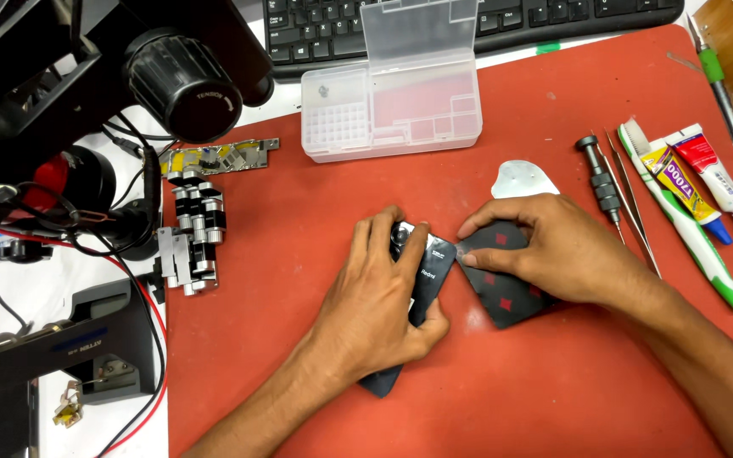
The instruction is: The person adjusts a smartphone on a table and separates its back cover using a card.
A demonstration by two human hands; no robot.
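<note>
My left hand [372, 298] grips a dark smartphone [428, 276] lying back-up on the red mat [519, 399], fingers curled over its camera end. My right hand [553, 246] presses on a black panel with red square marks [502, 293] that lies angled beside the phone, its edge touching the phone's edge. A thin translucent pick-shaped piece [521, 180] lies just beyond my right hand.
A clear plastic parts box [392, 119] stands open at the back. Screwdriver [601, 180], tweezers [634, 203], a green-white toothbrush [689, 229] and glue tubes [706, 182] lie at right. A microscope [112, 68], cables and metal clamp [193, 237] crowd the left; a keyboard [468, 21] sits behind.
</note>
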